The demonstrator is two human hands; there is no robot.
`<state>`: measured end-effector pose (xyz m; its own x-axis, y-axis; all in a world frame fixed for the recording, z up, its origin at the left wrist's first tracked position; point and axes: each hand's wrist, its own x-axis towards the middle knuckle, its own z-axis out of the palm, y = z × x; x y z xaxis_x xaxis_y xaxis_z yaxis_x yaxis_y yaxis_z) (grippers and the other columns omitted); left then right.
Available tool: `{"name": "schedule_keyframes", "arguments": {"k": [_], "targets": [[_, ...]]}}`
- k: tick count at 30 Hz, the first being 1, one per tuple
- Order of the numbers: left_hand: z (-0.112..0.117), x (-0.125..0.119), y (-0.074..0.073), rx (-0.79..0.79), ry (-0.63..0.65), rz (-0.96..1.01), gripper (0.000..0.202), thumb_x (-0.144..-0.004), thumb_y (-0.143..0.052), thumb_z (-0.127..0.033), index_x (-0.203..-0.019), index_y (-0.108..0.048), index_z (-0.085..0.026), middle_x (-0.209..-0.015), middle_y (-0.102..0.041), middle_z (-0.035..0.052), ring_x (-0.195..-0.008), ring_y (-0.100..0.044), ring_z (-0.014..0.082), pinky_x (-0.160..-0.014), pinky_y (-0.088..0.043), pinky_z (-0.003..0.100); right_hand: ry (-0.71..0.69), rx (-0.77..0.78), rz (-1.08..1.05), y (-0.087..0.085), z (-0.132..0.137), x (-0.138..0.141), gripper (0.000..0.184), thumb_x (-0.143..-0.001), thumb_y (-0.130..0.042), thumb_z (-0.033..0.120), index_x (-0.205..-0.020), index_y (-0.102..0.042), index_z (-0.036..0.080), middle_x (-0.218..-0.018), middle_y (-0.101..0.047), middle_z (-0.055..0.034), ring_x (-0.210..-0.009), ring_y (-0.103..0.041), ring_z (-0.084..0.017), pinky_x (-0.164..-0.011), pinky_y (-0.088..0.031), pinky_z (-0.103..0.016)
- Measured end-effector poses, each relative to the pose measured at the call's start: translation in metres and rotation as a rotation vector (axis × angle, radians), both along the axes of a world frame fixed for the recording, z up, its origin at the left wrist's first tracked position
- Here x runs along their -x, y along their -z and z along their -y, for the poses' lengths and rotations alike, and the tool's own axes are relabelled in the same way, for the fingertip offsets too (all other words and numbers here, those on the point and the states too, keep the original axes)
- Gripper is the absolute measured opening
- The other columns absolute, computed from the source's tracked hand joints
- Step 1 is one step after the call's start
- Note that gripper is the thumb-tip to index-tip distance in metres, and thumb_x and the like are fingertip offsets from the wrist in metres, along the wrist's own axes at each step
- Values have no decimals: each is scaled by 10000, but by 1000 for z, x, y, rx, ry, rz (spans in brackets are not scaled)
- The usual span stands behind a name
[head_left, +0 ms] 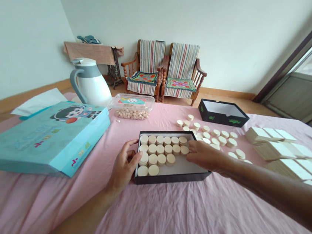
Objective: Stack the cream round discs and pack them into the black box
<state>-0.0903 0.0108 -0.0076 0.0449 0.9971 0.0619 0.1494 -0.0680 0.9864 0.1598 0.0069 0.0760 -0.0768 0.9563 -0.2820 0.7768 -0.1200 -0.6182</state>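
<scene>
A shallow black box [176, 176] lies on the pink tablecloth [161, 217] in front of me, partly filled with rows of several cream round wooden discs [159, 150]. My left hand [123, 167] grips the box's left wall, thumb on the rim beside the discs. My right hand [204, 154] reaches over the right wall, fingertips closed on a disc at the end of a row. More loose discs [216, 135] are scattered right of the box.
A black box lid [224, 113] lies behind the loose discs. Folded cream boards [282, 152] sit at right. A large blue box [47, 141], a white jug [91, 83] and a clear tub of small balls [132, 106] stand left. Two wooden chairs [162, 69] stand by the wall.
</scene>
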Motion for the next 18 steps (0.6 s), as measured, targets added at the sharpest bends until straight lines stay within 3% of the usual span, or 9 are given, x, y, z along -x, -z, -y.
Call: {"name": "schedule_keyframes", "arguments": {"k": [5, 8, 13, 18], "targets": [[0, -1, -1, 16, 3, 20, 518, -808, -589, -429, -1238, -440, -183, -640, -597, -32, -553, -574, 144, -479, -398, 200, -36, -285, 107, -28, -14, -51, 258, -745, -560, 211, -977, -663, 170, -925, -696, -67, -897, -627, -212, -739, -452, -273], [0, -2, -2, 29, -1, 32, 520, -800, -597, -424, -1236, -440, -187, -631, -583, -38, -549, -580, 148, -468, -401, 199, -99, -282, 241, -30, -28, -90, 255, -761, -551, 197, -985, -671, 183, -974, -699, -58, -900, -634, -211, -754, -445, -280], [0, -2, -2, 30, -7, 39, 534, -792, -605, -419, -1245, -441, -190, -580, -519, -63, -550, -591, 159, -462, -408, 202, -143, -259, 569, 5, -33, -122, 225, -717, -582, 143, -926, -666, 149, -872, -683, -80, -809, -617, -211, -714, -420, -284], [0, -2, -1, 30, -9, 35, 537, -791, -607, -421, -1250, -441, -194, -571, -502, -68, -530, -572, 149, -450, -398, 195, -173, -305, 579, 41, -31, -130, 329, -726, -608, 200, -1046, -614, 121, -987, -623, -119, -842, -587, -207, -740, -407, -282]]}}
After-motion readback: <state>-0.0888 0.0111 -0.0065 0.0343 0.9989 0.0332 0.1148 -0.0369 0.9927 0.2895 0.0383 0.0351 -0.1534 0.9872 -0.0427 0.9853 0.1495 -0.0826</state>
